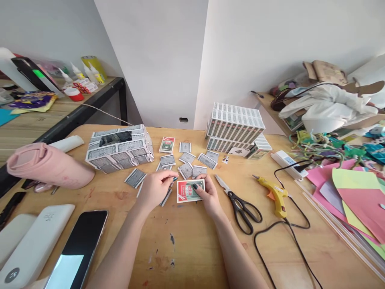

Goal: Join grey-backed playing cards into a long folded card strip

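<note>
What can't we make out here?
All head view:
Left hand: whether pinched fingertips hold anything; too small.
Red-and-green rectangular cardboard card box: right end partly behind right hand.
Grey-patterned rectangular card: partly behind left hand.
Black rectangular phone: lower end cut by bottom edge.

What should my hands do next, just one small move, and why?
I'd probably bring your left hand to the card box's left end: your right hand already grips the box from the other side, and your left fingertips are pinched close by that end.
</note>
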`<state>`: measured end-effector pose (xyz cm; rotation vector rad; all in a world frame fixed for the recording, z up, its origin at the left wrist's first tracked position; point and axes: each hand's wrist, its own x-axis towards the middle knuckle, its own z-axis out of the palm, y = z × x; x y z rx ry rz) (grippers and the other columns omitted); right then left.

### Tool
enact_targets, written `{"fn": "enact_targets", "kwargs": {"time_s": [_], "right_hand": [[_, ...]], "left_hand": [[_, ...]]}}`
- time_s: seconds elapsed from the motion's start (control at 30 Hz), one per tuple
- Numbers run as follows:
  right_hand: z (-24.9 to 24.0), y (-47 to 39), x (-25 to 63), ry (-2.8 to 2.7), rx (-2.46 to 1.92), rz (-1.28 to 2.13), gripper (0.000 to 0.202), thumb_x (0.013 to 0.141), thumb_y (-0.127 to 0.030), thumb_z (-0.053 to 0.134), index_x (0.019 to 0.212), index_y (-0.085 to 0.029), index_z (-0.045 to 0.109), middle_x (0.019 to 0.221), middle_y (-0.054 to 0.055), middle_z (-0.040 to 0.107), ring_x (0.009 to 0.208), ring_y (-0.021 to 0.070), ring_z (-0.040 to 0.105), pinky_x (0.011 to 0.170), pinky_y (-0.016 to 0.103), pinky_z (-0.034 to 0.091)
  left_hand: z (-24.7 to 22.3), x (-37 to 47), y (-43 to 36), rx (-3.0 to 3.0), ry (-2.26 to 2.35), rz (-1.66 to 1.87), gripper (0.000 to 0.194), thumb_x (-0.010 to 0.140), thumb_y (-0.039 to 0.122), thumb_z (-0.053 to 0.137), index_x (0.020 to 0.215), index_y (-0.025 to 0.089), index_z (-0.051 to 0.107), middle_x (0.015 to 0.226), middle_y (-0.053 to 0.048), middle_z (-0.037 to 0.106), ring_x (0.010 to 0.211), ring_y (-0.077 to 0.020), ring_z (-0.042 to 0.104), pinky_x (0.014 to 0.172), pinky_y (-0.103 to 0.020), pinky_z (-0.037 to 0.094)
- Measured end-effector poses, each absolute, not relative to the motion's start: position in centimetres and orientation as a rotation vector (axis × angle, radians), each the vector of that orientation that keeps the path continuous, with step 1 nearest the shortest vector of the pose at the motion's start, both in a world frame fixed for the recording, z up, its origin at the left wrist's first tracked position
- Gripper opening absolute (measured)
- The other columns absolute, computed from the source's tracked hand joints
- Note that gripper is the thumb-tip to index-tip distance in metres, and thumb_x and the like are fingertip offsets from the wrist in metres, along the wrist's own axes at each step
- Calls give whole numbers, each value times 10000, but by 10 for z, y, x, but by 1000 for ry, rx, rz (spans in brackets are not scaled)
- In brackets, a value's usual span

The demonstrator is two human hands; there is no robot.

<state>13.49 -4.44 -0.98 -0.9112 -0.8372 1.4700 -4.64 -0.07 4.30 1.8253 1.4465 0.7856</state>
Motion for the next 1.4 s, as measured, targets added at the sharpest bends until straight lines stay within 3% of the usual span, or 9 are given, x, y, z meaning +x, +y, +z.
{"fn": "enact_targets", "kwargs": {"time_s": [0.1,0.27,0.47,0.7,1.0,1.4], "right_hand": [[-9,-43,135,-831,-927,1384,298,730,-338,671,975,-248,528,801,-23,581,692,117,543,626,220,450],[-12,-40,139,-767,-957,1339,321,731,-325,665,1025,-232,576,896,9,614,772,142,564,684,244,455],[-16,-39,142,-706,-954,1354,306,704,-311,677,993,-225,618,886,11,627,724,140,568,621,237,445],[-16,-38,144,-664,-944,1372,309,681,-297,692,976,-222,639,869,2,622,698,125,549,608,224,430],[-14,-35,142,-516,-1044,1336,364,659,-343,710,994,-219,642,859,3,631,665,125,548,596,238,423],[-10,-32,144,-440,-973,1326,387,680,-376,694,1017,-223,584,842,4,610,593,100,504,512,212,391]], "left_hand": [[41,-44,-4,2013,1366,726,278,817,183,426,904,238,684,947,-14,693,876,-165,619,779,-276,453],[44,-42,-12,2031,1280,654,326,843,175,375,1028,220,639,975,-28,669,857,-152,611,753,-269,463],[52,-43,-18,2180,1103,609,278,756,111,468,948,185,654,881,-29,655,864,-161,574,775,-272,448],[55,-45,-19,2298,1161,589,231,845,192,449,866,193,679,751,-29,614,772,-150,549,695,-268,429],[61,-48,-26,2292,1285,620,261,867,209,423,976,231,658,739,-3,555,698,-113,537,628,-212,419],[53,-61,-34,2145,1393,810,177,844,258,473,859,209,643,821,-28,631,747,-130,575,659,-221,453]]}}
